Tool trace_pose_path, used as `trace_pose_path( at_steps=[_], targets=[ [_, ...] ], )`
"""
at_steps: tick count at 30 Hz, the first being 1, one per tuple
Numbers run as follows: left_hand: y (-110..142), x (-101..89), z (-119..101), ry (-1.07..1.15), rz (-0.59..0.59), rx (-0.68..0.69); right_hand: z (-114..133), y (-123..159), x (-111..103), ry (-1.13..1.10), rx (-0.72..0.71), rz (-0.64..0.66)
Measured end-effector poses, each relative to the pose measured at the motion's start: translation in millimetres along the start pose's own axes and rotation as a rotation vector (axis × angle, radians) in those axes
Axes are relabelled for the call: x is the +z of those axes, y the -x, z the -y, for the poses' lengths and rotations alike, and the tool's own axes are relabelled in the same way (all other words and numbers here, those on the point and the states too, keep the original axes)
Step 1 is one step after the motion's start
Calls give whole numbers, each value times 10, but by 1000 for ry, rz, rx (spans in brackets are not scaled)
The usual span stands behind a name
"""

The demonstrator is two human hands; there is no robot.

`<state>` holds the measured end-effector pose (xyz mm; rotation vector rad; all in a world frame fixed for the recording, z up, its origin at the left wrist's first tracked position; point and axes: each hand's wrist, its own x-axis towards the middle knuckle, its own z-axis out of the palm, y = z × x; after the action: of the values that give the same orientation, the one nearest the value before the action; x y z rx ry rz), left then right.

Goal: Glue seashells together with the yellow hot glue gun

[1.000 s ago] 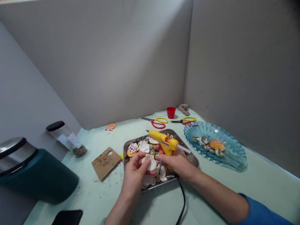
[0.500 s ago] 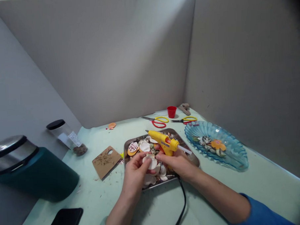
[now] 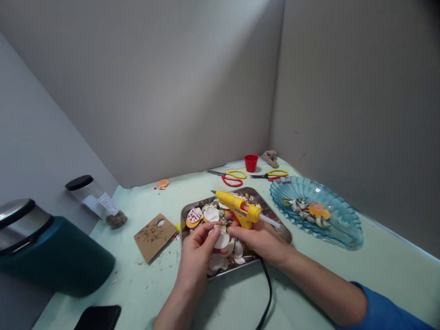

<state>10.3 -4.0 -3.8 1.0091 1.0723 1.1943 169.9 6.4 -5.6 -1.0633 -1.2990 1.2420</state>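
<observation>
Between thumb and fingers, my left hand (image 3: 201,243) pinches a white seashell (image 3: 222,239) over the metal tray (image 3: 286,230). My right hand (image 3: 261,237) is wrapped round the handle of a yellow hot glue gun (image 3: 236,205), whose nozzle points up and to the left. A clear glue stick (image 3: 270,220) pokes out of its back end, and a black cord (image 3: 267,294) runs down toward me. Under both hands the tray holds several shells, among them a speckled one (image 3: 194,215) and white ones. My right fingertips are close to the held shell; whether they touch it I cannot tell.
To the right lies a blue scalloped dish (image 3: 345,227) with shells in it. Behind the tray are scissors (image 3: 232,176), pliers-like cutters (image 3: 273,175) and a red cup (image 3: 251,162). On the left are a brown card (image 3: 153,236), a jar (image 3: 97,202), a teal flask (image 3: 63,259) and a phone (image 3: 94,326).
The left thumb and the held shell have shifted very slightly. The glue gun stays in almost the same position, and the whole view has drifted a little.
</observation>
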Motion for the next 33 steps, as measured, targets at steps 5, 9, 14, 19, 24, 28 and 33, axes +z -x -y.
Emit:
trace_pose_path(
  at_steps=[5, 9, 14, 19, 24, 28, 33],
  targets=[
    [-3, -18, 22, 11, 5, 8, 44, 15, -9, 50, 38, -12],
    [-22, -41, 48, 39, 26, 16, 71, 24, -3, 80, 26, -16],
    [-33, -55, 47, 27, 3, -29, 59, 28, -2, 70, 19, -13],
    [-19, -40, 36, 13, -12, -34, 21, 18, -12, 54, 33, -2],
    [-14, -30, 41, 12, -15, 1, -38, -16, 7, -9, 115, -27],
    [-18, -33, 37, 41, 25, -30, -72, -36, 9, -80, 135, -3],
    [0, -13, 3, 63, 30, -70, -99, -41, -8, -36, 139, 7]
  ],
)
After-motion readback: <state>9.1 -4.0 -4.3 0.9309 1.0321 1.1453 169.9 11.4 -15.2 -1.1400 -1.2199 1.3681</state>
